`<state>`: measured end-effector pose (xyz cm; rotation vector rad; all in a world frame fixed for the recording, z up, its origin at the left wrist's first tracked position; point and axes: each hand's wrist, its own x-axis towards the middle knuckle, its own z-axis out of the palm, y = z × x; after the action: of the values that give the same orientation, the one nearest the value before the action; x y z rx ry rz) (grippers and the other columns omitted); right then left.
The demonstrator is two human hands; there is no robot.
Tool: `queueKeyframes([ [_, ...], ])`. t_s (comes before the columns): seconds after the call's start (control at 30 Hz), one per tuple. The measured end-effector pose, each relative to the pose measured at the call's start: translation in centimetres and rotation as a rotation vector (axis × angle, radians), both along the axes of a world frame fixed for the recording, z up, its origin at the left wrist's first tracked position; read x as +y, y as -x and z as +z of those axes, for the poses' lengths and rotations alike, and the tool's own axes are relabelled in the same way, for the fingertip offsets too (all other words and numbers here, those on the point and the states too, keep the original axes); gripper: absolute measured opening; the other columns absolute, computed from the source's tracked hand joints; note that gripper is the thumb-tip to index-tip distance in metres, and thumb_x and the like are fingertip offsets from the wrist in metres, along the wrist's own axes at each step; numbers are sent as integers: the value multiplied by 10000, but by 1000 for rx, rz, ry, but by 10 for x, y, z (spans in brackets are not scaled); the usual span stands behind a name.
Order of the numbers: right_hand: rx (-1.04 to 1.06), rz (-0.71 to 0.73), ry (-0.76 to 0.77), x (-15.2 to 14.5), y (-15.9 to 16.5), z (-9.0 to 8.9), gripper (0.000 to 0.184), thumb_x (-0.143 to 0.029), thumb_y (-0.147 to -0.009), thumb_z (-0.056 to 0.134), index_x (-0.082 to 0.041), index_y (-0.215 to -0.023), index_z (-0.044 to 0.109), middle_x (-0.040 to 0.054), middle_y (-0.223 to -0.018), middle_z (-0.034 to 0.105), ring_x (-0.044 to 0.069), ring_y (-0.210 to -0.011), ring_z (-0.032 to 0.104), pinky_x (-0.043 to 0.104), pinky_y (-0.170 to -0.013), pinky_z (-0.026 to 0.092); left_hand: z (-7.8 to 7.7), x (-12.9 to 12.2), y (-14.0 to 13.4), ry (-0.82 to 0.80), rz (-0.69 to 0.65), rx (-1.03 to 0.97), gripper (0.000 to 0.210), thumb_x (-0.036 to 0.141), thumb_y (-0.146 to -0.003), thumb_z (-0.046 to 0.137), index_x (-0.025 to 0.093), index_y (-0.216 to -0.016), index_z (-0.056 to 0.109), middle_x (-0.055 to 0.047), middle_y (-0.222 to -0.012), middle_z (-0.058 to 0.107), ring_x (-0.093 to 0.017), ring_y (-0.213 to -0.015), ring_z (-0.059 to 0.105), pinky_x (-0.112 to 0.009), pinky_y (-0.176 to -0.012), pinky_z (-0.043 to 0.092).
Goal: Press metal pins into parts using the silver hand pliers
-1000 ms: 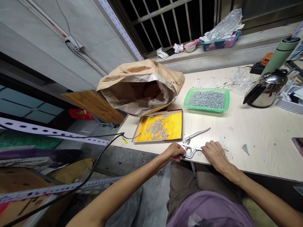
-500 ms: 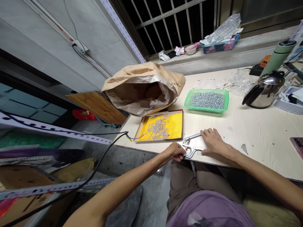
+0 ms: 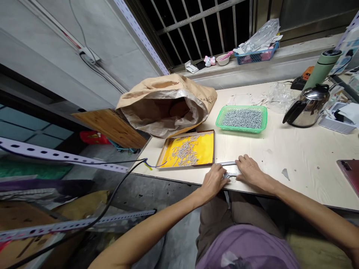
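Silver hand pliers (image 3: 231, 175) lie at the front edge of the table, their two handles spread apart. My right hand (image 3: 250, 172) is closed around the handle ends, thumb on the lower one and fingers at the upper one. Over the jaw end sits my left hand (image 3: 214, 181), fingers curled on it, so the jaws and spring are hidden. Just left of the pliers is a shallow tray (image 3: 214, 147) with a yellow lining and a heap of small metal pins (image 3: 186, 149). Behind, a green plastic basket (image 3: 265, 121) is filled with similar small metal pieces (image 3: 242, 117).
A big brown paper sack (image 3: 168, 84) lies open behind the tray. At the right stand a steel kettle (image 3: 310, 108), a green flask (image 3: 322, 69) and a phone (image 3: 349, 172). A black cable (image 3: 117, 190) crosses the left side, off the table.
My left hand has gone from pinching beside the jaws to lying over the jaw end, covering it. My right hand stays on the handles. The view has shifted slightly.
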<state>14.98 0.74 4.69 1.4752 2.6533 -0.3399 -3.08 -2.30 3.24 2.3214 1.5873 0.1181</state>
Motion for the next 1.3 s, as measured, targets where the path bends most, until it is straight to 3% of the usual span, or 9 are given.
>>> queueKeyframes([
  [0.13,24,21,12,-3,-6,-2,499,-377,-709,737,-92,-1091,589,137,-1074,587,269,-991,506,345,-800,441,-18,18,-14,-95,-258,-36,536,290,-777,676,159,-1246,451,-153,-1303,494,-274,-1175,481,-438,-983,419],
  [0.27,26,7,5,-4,-11,-3,588,-351,-665,771,-119,-1159,553,127,-1067,589,269,-973,513,349,-780,442,-18,39,-20,-21,-334,36,634,349,-767,691,146,-1288,393,-132,-1156,561,-275,-1064,522,-424,-908,456],
  [0.4,-34,-53,-28,3,-13,-1,396,-263,-749,703,-137,-1108,592,126,-1034,600,256,-962,528,333,-775,417,-8,46,-27,0,-368,138,506,367,-797,661,139,-1204,465,-111,-1059,570,-262,-1010,517,-388,-846,467],
  [0.57,-49,32,34,15,-17,2,134,-217,-819,623,-153,-932,656,97,-952,625,220,-915,557,299,-749,394,-12,45,-36,-1,-300,126,239,323,-869,575,151,-1033,550,-82,-983,561,-237,-980,503,-361,-821,458],
  [0.8,-60,13,48,18,-18,2,152,-204,-885,532,-149,-920,669,89,-908,633,199,-887,572,286,-731,377,-18,50,-39,32,-217,86,120,261,-885,549,167,-944,594,-65,-920,581,-228,-970,512,-354,-824,477],
  [0.93,0,63,57,28,-31,2,294,-382,-810,645,-155,-996,660,101,-962,616,226,-913,558,302,-734,383,-30,32,-38,-89,-160,-37,289,242,-874,558,163,-1150,524,-121,-1161,561,-252,-1100,510,-419,-928,468],
  [1.03,35,54,74,40,-41,0,231,-356,-886,543,-185,-985,662,85,-946,623,208,-888,563,294,-713,374,-48,7,-44,-217,-148,-174,295,188,-911,459,166,-1202,499,-163,-1309,496,-274,-1248,441,-480,-1014,412],
  [1.17,26,-30,12,54,-43,-4,164,-221,-903,505,-188,-903,665,61,-941,641,189,-898,558,291,-730,352,-63,-21,-58,-273,-217,-280,315,198,-944,365,179,-1232,491,-149,-1280,547,-262,-1260,457,-525,-1052,369],
  [1.3,-41,-71,-120,57,-27,-2,162,-201,-896,507,-183,-896,668,80,-954,639,209,-904,531,318,-728,335,-63,-28,-65,-296,-210,-306,304,214,-943,380,154,-1214,502,-137,-1224,589,-248,-1208,509,-523,-1064,361],
])
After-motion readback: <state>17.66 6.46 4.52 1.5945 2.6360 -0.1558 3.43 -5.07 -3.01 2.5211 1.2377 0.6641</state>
